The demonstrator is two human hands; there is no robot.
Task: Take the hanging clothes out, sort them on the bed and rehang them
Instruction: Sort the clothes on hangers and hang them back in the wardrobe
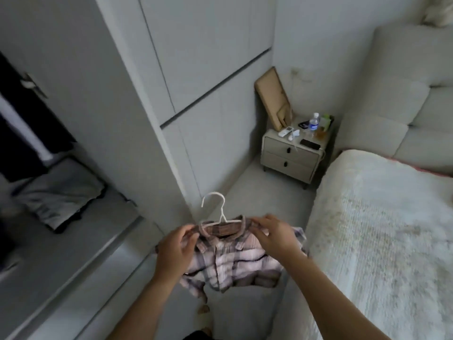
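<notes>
- The person holds a small plaid shirt (228, 261) on a white hanger (217, 212) out in front of the body, over the strip of floor (264, 192) between the wardrobe (196, 69) and the bed (380, 229).
- The left hand (175, 246) grips the shirt's left shoulder, fingers curled round the fabric and the hanger arm beneath it.
- The right hand (274, 233) pinches the right side of the collar and shoulder, fingertips bent down over the cloth.
- The hanger's hook rises free above the collar, touching nothing.
- The shirt hangs clear of the bed, its lower hem loose above the floor.
- At left an open wardrobe compartment (36, 143) shows dark garments (22, 114) hanging inside; below them lies a folded grey cloth (58, 192) on a dark base. What that base is cannot be told through the blur.
- The wardrobe doors straight ahead are closed.
- A two-drawer nightstand (289, 155) stands in the corner, just beside the bed's padded headboard (392, 94); both drawers are closed.
- On its top sit a plastic water bottle (314, 122), a white remote (285, 131), a dark phone (310, 144) and a few smaller items too blurred to name.
- A flat brown cardboard piece (272, 94) leans against the wall behind the nightstand.
- The bed carries a pale textured cover.
</notes>
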